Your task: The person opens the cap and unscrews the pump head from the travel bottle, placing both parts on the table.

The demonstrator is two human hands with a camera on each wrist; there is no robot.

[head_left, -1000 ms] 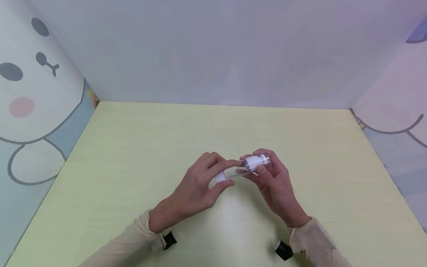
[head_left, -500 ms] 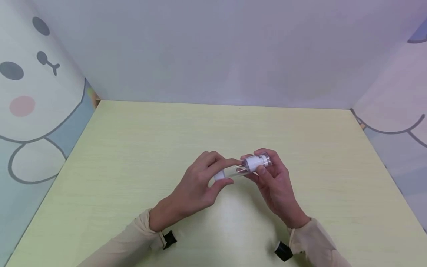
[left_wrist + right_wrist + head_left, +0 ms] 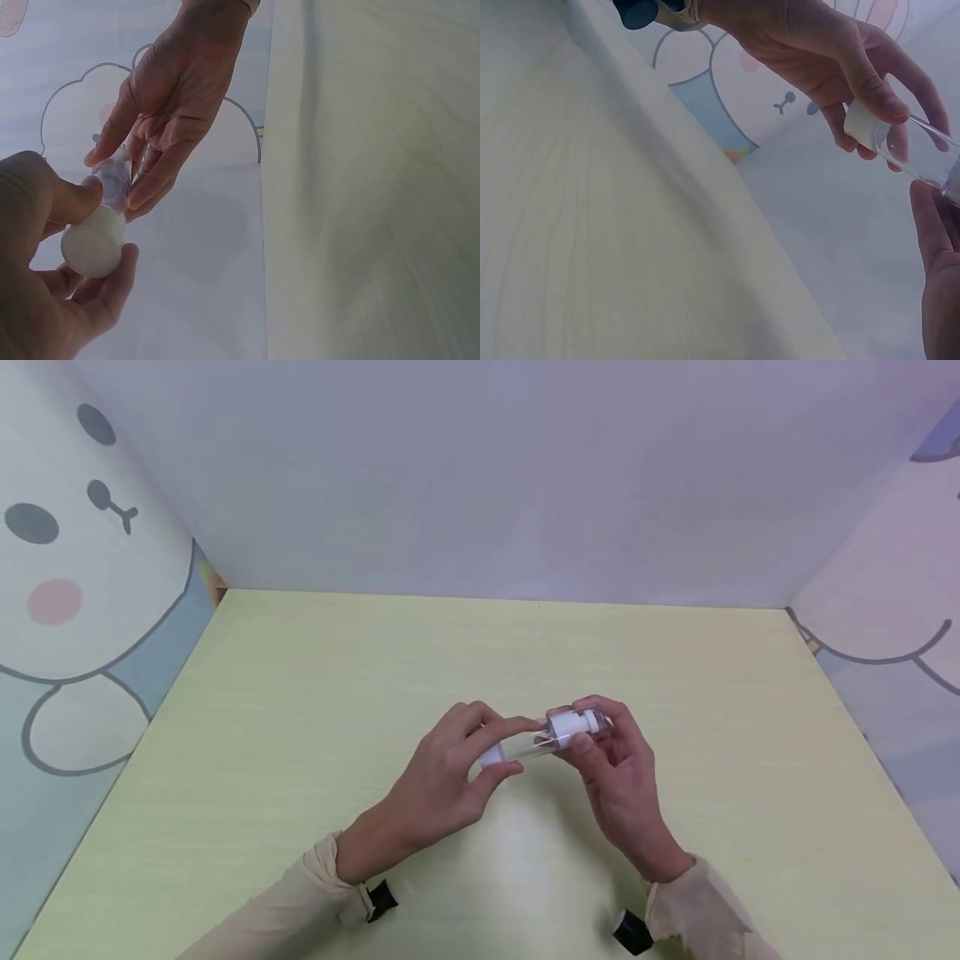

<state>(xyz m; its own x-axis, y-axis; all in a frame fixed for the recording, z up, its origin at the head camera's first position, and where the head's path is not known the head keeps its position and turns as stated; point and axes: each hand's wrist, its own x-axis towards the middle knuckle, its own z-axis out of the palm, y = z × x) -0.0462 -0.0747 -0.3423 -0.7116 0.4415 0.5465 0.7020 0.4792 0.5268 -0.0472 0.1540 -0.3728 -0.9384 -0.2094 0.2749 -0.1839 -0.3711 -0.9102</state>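
Both hands hold a clear cylindrical bottle (image 3: pixel 521 745) above the table, tilted with its right end higher. My left hand (image 3: pixel 450 768) grips the white base end (image 3: pixel 94 244) between thumb and fingers, the index finger stretched along the bottle. At the other end, my right hand (image 3: pixel 618 777) pinches the white collar (image 3: pixel 567 727) under a clear cap, thumb in front and fingers behind. The right wrist view shows the see-through body (image 3: pixel 911 146) between the two hands; the capped end is cut off by the frame edge there. No contents can be made out inside the bottle.
A pale wooden table (image 3: pixel 337 677) lies below the hands. A plain wall (image 3: pixel 510 477) stands at its back edge, with cartoon-printed panels (image 3: pixel 67 610) at the sides. Black wrist devices (image 3: pixel 633 932) show at both cuffs.
The right hand has shifted and turned slightly on the capped end, its thumb now a little further left. The left hand and the bottle stay almost in place.
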